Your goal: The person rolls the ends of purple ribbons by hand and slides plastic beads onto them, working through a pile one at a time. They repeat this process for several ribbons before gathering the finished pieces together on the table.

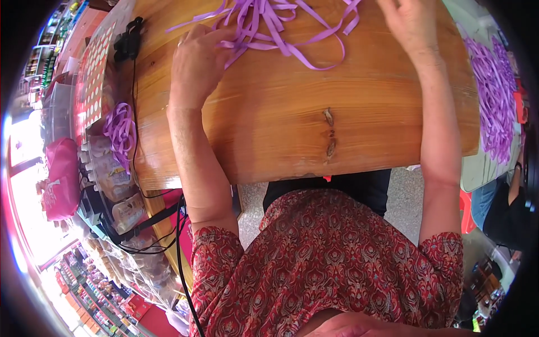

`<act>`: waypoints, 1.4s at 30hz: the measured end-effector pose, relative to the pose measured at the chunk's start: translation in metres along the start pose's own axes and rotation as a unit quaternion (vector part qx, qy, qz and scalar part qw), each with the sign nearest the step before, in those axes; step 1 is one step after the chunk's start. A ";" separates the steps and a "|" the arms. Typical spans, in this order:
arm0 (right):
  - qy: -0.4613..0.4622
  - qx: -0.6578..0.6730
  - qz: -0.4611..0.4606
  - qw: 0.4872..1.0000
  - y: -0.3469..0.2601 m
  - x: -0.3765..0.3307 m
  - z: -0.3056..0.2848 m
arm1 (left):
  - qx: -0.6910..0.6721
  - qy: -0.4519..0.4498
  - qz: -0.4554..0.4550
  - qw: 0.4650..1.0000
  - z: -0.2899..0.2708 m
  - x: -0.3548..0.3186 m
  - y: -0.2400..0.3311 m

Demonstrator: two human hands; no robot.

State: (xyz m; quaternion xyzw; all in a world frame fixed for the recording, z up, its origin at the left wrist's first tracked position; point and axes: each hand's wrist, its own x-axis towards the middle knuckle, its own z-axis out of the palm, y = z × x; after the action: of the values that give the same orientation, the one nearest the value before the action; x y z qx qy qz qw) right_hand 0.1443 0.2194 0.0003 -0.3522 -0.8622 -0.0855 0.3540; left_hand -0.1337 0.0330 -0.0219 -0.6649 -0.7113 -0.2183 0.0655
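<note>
A loose heap of narrow purple ribbons [269,25] lies at the far middle of the wooden table, its strands looping toward me. My left hand [199,62] is at the heap's left side, its fingers curled and closed on a purple ribbon; the fingertips are partly hidden. Over the far right of the table is my right hand [412,25], to the right of the ribbon ends. The picture's upper edge cuts off its fingertips, so I cannot make out whether they hold anything.
The wooden table [269,123] has dark knots near its front edge. More purple ribbons hang in a bundle [120,135] at the left and lie in a large pile [494,95] on a pale table at the right. A black cable [135,101] runs along the left edge.
</note>
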 end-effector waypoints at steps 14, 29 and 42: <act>0.046 0.195 -0.196 0.960 -0.041 -0.018 0.006 | -0.062 0.161 0.053 0.983 -0.001 0.013 0.036; -0.058 0.263 -0.135 0.954 -0.030 -0.013 0.032 | 0.025 0.130 0.028 0.991 0.028 0.002 0.010; 0.037 0.283 -0.206 0.936 -0.065 -0.021 -0.009 | -0.372 0.163 -0.028 0.914 0.022 0.006 0.058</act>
State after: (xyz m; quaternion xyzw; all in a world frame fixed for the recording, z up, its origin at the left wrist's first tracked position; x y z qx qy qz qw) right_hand 0.1161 0.1566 -0.0009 -0.0486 -0.8908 0.0779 0.4451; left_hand -0.0736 0.0487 -0.0263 -0.5760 -0.5769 -0.5740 -0.0776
